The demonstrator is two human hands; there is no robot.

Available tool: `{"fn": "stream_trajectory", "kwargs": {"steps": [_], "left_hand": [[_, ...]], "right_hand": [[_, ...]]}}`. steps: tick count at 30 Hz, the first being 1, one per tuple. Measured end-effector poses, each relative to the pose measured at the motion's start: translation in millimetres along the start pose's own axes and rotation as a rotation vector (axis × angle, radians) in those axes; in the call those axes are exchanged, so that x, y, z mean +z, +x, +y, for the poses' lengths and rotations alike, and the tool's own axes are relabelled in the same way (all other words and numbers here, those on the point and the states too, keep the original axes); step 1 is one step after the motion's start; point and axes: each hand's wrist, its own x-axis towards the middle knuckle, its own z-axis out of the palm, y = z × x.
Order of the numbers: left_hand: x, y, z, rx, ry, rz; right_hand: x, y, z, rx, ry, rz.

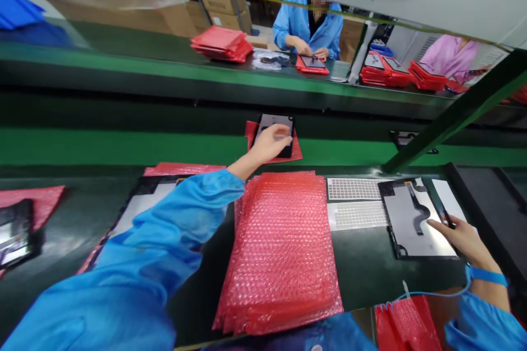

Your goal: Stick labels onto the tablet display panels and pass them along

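My left hand (pixel 268 143) reaches over a flat display panel (pixel 272 120), its fingers loosely curved and apart with nothing visible in them. That panel lies on a red bubble-wrap bag (pixel 297 149) on the green belt. My right hand (pixel 467 238) grips a thin black tool (pixel 447 219), its exact kind unclear. The index finger points onto a larger silver-backed display panel (pixel 401 219) with a dark curved ribbon cable, lying on the bench. A blue wrist strap (pixel 488 275) circles my right wrist. Between my arms rests a stack of red bubble bags (pixel 286 241).
Sticker sheets (pixel 358 214) lie left of the right panel; a black tray (pixel 494 214) stands beyond it. Another panel (pixel 142 205) is partly under my left sleeve. A green post (pixel 453 115) slants across the right. Across the line, a co-worker in blue (pixel 308 27) handles a panel.
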Motion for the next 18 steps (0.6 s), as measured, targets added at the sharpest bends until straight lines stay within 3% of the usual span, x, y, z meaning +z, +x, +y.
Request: {"fn": "stream_trajectory", "kwargs": {"steps": [4,7,11,14,16,18], "left_hand": [[7.3,-36,33,-0.001,-0.163,-0.215],[10.8,-72,53,-0.075,-0.330,-0.436],[15.3,-129,66,-0.223,-0.460,-0.816],[14.5,-169,65,-0.205,-0.442,-1.035],[9.0,-190,62,-0.145,-0.456,-1.073],[-2.1,-208,58,-0.128,-0.471,-1.018]], "right_hand": [[-27,-29,-23,0.182,0.258,-0.031],[-28,-42,-47,0.147,0.413,-0.208],[3,-47,-100,-0.226,0.359,-0.631],[34,-52,-150,-0.508,0.310,-0.941],[51,-56,-179,-0.641,0.304,-1.076],[63,-56,-200,-0.677,0.301,-1.156]]}}
